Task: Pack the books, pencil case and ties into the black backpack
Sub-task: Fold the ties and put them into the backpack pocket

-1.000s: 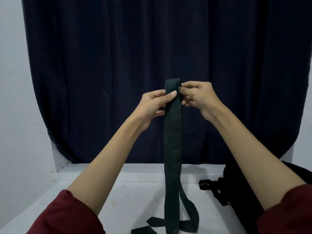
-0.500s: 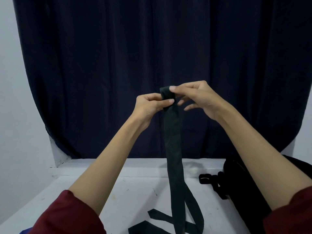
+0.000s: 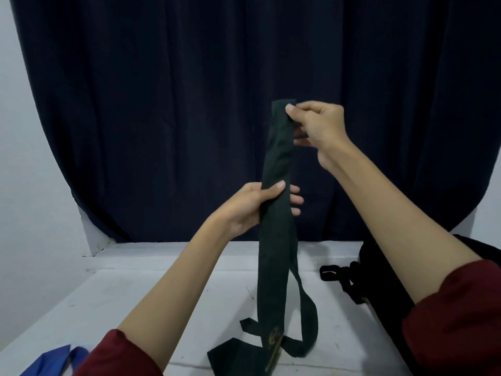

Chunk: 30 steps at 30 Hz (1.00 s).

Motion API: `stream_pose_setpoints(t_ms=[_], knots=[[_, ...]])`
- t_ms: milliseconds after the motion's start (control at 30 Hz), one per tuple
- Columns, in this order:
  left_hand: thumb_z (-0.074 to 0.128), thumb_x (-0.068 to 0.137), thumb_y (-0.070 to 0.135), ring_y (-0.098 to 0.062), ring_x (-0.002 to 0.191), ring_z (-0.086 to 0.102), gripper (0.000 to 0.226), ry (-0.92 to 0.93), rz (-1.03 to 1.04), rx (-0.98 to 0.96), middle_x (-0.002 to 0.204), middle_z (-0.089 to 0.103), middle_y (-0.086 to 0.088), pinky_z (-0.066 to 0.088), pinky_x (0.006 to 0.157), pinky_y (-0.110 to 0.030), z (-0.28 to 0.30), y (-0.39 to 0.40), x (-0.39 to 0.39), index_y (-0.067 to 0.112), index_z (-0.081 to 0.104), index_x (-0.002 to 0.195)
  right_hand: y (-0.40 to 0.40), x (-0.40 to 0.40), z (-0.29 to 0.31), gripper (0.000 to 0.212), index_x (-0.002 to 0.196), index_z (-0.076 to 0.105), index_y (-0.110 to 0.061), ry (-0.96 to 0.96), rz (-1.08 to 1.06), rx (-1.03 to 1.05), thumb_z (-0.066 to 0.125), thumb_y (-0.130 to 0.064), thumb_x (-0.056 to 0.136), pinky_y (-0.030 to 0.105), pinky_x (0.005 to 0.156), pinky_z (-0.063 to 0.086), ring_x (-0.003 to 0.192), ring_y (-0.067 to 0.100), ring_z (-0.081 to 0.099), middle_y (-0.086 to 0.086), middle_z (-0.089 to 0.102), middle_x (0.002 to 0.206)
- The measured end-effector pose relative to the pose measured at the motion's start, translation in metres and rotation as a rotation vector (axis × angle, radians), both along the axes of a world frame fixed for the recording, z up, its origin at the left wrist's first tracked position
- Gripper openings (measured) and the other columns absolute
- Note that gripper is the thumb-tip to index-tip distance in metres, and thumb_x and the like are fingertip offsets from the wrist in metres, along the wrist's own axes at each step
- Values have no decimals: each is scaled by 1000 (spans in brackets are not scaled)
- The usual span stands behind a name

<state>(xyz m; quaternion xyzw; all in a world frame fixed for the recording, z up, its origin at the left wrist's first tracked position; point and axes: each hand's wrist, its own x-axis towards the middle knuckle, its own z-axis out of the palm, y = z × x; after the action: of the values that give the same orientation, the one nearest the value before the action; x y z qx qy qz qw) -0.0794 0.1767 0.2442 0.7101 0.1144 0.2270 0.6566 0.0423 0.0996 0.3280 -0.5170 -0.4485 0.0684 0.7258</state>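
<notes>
Dark green tie [image 3: 276,240]: one, held upright. Blue tie [image 3: 58,360]: one, partly seen at the desk's [image 3: 162,294] near left corner. Black backpack [image 3: 385,280]: one. Hands: two, left hand [image 3: 249,206], right hand [image 3: 320,126]. Dark curtain [image 3: 189,104]: one.

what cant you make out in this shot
Head view only:
- black backpack: mostly hidden behind the right forearm, cut by the right edge; open or zipped unclear.
- blue item: cut by the bottom edge.
- dark green tie: emblem near its lower end too blurred.
- books, pencil case: not in view.
</notes>
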Motion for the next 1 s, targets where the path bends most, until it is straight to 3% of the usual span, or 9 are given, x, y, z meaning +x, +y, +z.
stream_pose_setpoints(t_ms=[233,333,433,600,667,767,833,933,1000], knots=[[53,95,9,-15,67,71,14,-251,269,-152,78,74,-5,59,63,-26,35,17,-2,3,65,98,-6,-6,-70,57,78,63,-8,41,116,-367,48,-63,85,28,53,48,56,16,58,7,69,73],[50,97,10,-12,70,72,16,-274,294,-223,81,75,-3,59,63,-25,48,18,-3,2,63,102,-6,-17,-95,42,79,58,-10,-66,197,-393,63,-52,81,25,63,48,64,10,59,-2,63,71],[46,99,17,-12,77,71,23,-291,278,-403,93,73,-4,57,64,-23,51,17,-1,3,64,99,3,-26,-97,27,74,55,-13,-117,207,-325,75,-31,77,11,52,43,54,-1,54,-5,59,64],[38,102,15,-18,115,59,26,-345,286,-742,124,63,-12,50,81,-28,30,26,0,1,59,98,12,-25,-92,22,71,64,-10,-128,161,-345,79,-26,75,16,63,44,69,4,58,-6,63,70],[35,102,16,-24,117,58,27,-304,276,-695,129,60,-14,47,86,-35,23,32,-1,5,57,113,15,-23,-96,18,75,67,-7,-139,166,-445,78,-22,77,18,70,46,80,9,60,-3,66,77],[33,103,23,-37,106,62,30,-206,186,-531,123,62,-16,49,82,-48,22,37,-6,20,51,127,14,-20,-98,10,75,65,-10,-45,215,-426,70,-13,84,5,60,42,82,0,58,-8,65,85],[30,104,26,-37,100,64,27,-144,138,-434,121,64,-16,48,83,-52,26,36,-10,25,52,120,11,-16,-94,9,78,64,-9,41,199,-322,66,-12,87,1,54,39,76,-7,57,-12,64,85],[32,103,25,-29,96,67,26,-104,134,-344,111,69,-13,50,85,-46,34,35,-14,15,55,95,6,-10,-87,14,77,59,-11,137,163,-233,62,-14,90,15,63,45,69,5,58,-4,64,75],[36,102,19,-25,91,69,24,-131,137,-340,108,70,-14,54,81,-39,41,32,-15,10,54,89,3,-7,-82,17,75,57,-12,193,210,-224,60,-15,91,22,58,47,61,11,58,0,63,69]])
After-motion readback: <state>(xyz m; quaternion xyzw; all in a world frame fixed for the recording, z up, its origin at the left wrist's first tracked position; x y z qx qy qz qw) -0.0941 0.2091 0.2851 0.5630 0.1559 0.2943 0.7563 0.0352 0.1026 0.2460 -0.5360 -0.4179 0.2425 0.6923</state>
